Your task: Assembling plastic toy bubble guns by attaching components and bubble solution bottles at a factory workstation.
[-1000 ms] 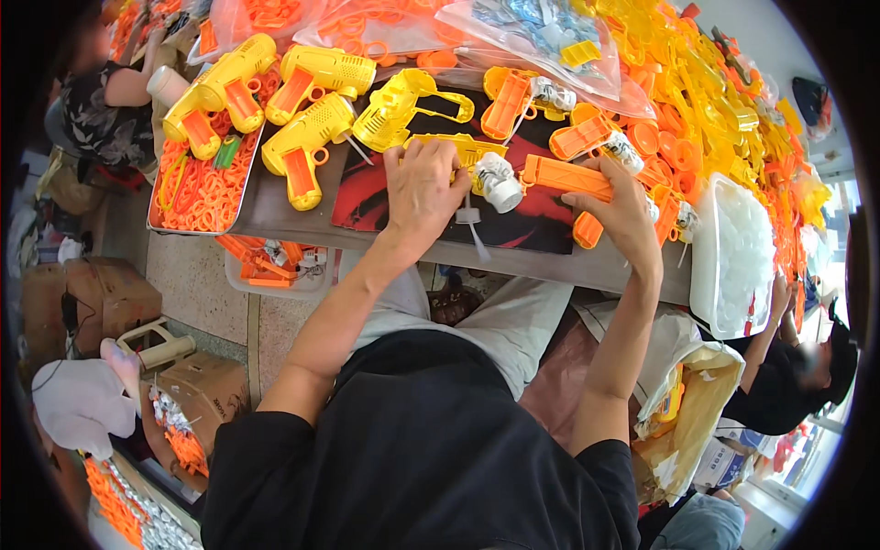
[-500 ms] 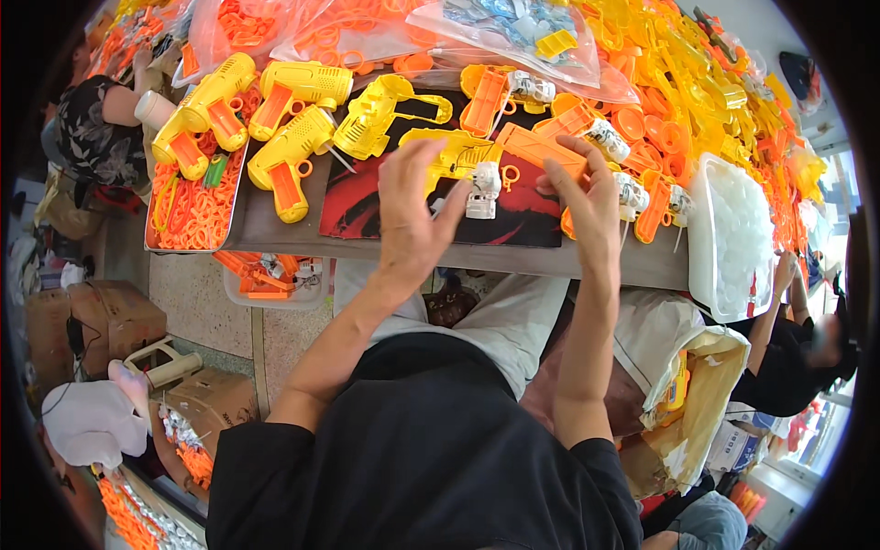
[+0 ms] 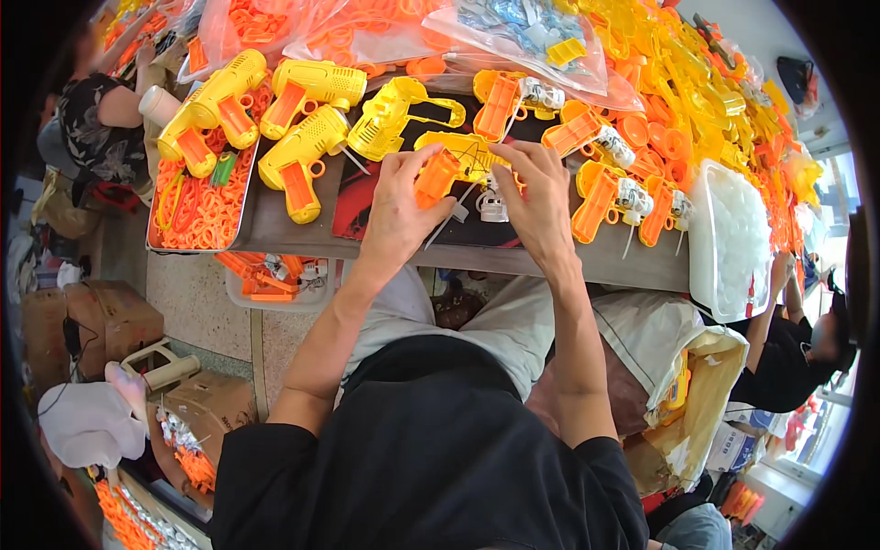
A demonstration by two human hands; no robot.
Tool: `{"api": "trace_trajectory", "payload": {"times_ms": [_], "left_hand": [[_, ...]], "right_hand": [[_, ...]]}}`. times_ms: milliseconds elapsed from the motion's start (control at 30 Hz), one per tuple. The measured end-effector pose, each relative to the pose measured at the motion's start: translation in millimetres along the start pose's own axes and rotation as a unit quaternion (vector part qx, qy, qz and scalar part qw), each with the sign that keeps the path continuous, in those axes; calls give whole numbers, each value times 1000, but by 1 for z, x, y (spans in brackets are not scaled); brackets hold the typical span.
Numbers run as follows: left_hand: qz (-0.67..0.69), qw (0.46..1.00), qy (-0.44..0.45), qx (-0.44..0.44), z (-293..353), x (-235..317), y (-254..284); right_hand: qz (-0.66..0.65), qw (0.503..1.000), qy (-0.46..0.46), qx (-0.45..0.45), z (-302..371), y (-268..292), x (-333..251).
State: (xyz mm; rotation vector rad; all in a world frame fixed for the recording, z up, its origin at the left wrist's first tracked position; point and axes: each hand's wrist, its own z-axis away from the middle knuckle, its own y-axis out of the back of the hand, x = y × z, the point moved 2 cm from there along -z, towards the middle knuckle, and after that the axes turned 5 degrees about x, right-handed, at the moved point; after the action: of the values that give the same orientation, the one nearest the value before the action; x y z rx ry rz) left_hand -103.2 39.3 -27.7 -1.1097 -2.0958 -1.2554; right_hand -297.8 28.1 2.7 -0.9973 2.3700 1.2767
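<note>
My left hand (image 3: 403, 206) is closed on an orange plastic housing (image 3: 434, 180), held over the table's near side. Beside it, my right hand (image 3: 539, 203) is bent with its fingertips close together over thin dark wires; what they pinch is too small to make out. Between the hands lies a yellow half shell (image 3: 449, 142), partly covered by my fingers. A white geared motor unit (image 3: 492, 205) sits under my right hand, mostly hidden. From there a thin pale strip (image 3: 445, 226) slants down past my left thumb.
Yellow gun-shaped toy bodies (image 3: 302, 160) lie left, beside a tray (image 3: 240, 206) of orange rings. Another yellow shell (image 3: 390, 119) lies beyond my hands. Several orange housings with motors (image 3: 596, 203) lie right, near a white bin (image 3: 733, 247). Yellow parts (image 3: 678, 82) are heaped behind.
The orange housing near my right hand has come over to my left hand, which now grips it. My right hand has moved left over the wires and the motor unit.
</note>
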Motion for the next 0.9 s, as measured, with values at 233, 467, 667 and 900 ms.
{"api": "trace_trajectory", "payload": {"times_ms": [233, 467, 667, 900], "left_hand": [[-73, 995, 58, 36, -6, -3, -6], [-76, 992, -9, 98, -8, -23, -26], [-1, 996, 14, 91, -9, -21, -26], [6, 998, -13, 63, -8, -23, -28]], "right_hand": [[61, 988, 80, -120, -5, -31, 13], [46, 991, 20, -125, -4, -36, 20], [37, 987, -35, -152, -2, -37, 20], [12, 986, -55, -158, -3, -40, 24]]}}
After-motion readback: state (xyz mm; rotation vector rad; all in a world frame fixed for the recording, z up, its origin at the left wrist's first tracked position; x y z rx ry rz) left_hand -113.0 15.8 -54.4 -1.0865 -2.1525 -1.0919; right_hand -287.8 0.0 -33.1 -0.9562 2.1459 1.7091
